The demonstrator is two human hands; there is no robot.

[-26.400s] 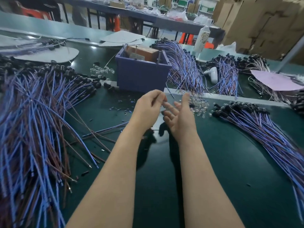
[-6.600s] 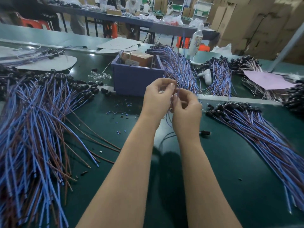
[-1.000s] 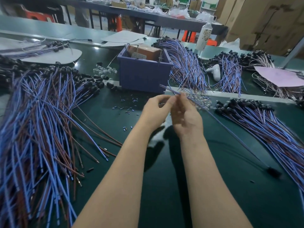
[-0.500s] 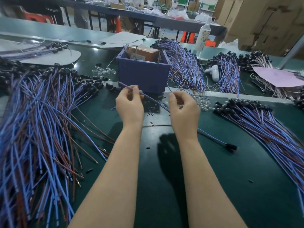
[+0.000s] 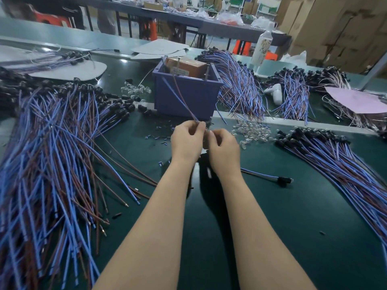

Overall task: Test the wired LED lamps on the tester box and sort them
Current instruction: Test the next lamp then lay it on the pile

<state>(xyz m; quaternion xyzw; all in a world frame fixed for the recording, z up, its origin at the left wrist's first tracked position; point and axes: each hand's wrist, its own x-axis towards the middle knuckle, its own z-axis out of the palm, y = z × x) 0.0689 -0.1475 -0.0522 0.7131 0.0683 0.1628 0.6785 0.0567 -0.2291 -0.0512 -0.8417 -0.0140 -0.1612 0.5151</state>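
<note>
Now together again, left hand [image 5: 185,139] and right hand [image 5: 224,149], both tight on the lamp wire [image 5: 180,95].

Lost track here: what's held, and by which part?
Left hand pinches the wires partway along, ends at the box; right hand curls beside, hold hidden.

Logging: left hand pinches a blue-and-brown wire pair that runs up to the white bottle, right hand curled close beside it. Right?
No: in the head view the wire pair runs up to the purple box; the white bottle stands farther back to the right. The left hand does pinch it, right hand curled close beside.
</note>
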